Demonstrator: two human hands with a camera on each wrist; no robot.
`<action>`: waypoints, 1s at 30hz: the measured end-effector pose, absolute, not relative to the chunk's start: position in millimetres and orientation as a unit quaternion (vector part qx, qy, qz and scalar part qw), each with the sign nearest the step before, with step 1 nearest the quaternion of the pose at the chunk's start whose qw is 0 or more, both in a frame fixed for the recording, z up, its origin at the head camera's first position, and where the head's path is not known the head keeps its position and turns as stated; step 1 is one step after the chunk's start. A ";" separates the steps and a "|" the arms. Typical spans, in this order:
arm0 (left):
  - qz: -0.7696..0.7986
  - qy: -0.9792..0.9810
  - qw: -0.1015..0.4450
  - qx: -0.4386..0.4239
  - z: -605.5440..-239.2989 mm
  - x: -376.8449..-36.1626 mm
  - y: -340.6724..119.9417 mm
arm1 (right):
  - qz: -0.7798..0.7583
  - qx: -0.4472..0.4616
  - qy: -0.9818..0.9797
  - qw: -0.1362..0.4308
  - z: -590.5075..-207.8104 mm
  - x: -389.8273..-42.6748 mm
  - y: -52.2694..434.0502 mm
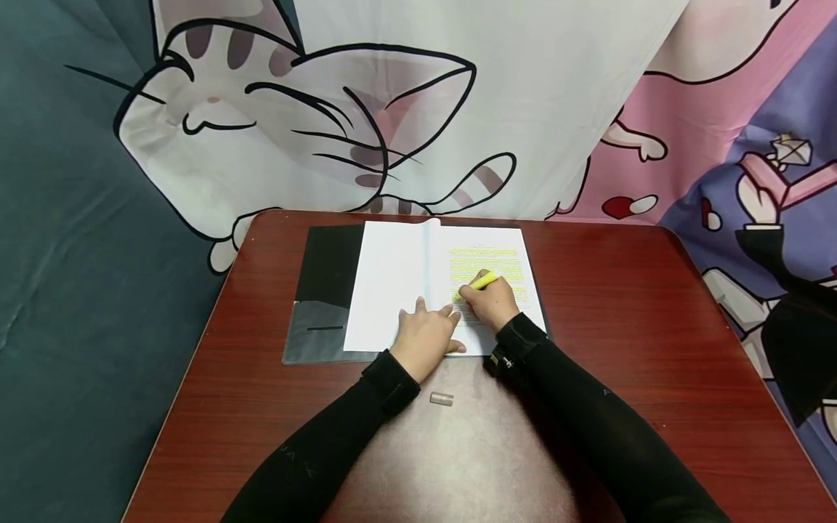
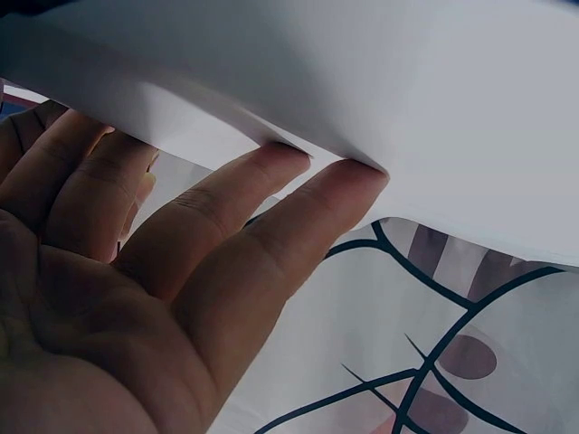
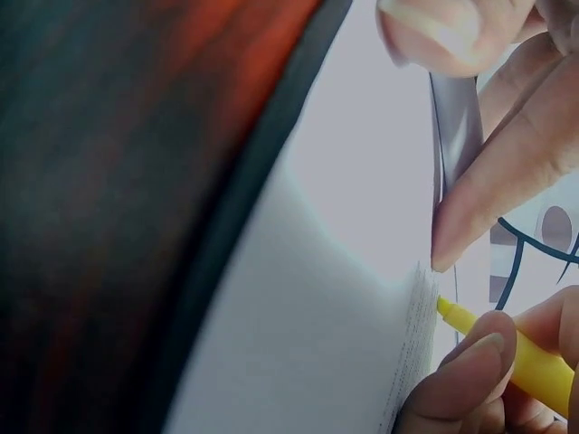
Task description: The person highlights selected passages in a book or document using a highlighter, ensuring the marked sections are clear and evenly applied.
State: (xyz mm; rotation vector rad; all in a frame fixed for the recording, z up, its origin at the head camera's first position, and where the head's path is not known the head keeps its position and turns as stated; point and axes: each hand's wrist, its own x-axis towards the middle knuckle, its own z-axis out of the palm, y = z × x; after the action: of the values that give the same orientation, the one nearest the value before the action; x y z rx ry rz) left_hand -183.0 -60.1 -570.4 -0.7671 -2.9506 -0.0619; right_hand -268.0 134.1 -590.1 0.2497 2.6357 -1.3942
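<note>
Backdrop: cartoon-cat cloth (image 1: 314, 116) hung behind the surface, white, pink and lilac panels with heavy black outlines; dark teal fabric (image 1: 72, 254) to its left.

Surface (image 1: 654, 327): reddish-brown wood grain, rounded far corners, glossy near the front edge.

Folder (image 1: 327, 290): black, lying open and flat at the far middle of the surface, a clear pocket at its lower left corner; it carries the paper.

Paper (image 1: 392, 290): white sheets lying on the folder; left page blank; right page printed with small text, its upper lines streaked yellow, the lower lines under the hands not readable; in the left wrist view the sheet edge rests against the fingertips.

Left hand (image 1: 428, 338): black sleeve to the wrist; fingers straight and spread, pressed flat on the lower middle of the paper, holding nothing; it touches the right hand at the fingers.

Right hand (image 1: 492, 301): black sleeve with a wrist strap; fingers curled round the highlighter, resting on the printed page just right of the left hand.

Highlighter (image 1: 484, 280): yellow barrel, slim, tilted, its tip down on the printed lines; in the right wrist view the tip meets the text at the page edge, thumb and forefinger pinching the barrel.

Cap (image 1: 442, 398): small, grey, cylindrical, lying on its side on the bare surface, near the front of the folder, between the two forearms, apart from both.
</note>
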 end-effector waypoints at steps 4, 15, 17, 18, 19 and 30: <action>-0.008 -0.967 0.046 -0.250 -539.5 -171.3 -60.9 | -0.468 0.082 0.877 0.077 -589.4 -268.4 135.4; -0.001 -0.968 0.026 -0.248 -526.4 -168.4 -59.6 | -0.469 0.084 0.876 0.078 -592.6 -270.5 140.4; -0.007 -0.969 0.023 -0.248 -535.5 -172.6 -59.2 | -0.470 0.088 0.875 0.080 -592.0 -270.1 140.2; -0.015 -0.968 0.022 -0.248 -541.6 -174.8 -59.1 | -0.471 0.090 0.874 0.081 -591.3 -269.6 140.0; -0.022 -0.968 0.023 -0.248 -548.4 -177.1 -59.3 | -0.473 0.094 0.872 0.082 -590.6 -269.2 139.7; -0.030 -0.968 0.030 -0.248 -582.9 -189.3 -60.0 | -0.479 0.093 0.869 0.087 -589.2 -267.9 143.0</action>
State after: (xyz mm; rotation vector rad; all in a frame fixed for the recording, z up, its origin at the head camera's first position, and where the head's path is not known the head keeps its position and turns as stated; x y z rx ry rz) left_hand -189.3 -60.0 -582.9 -0.7661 -2.9837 -0.0913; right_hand -267.9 143.0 -589.2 0.2762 2.5872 -1.4262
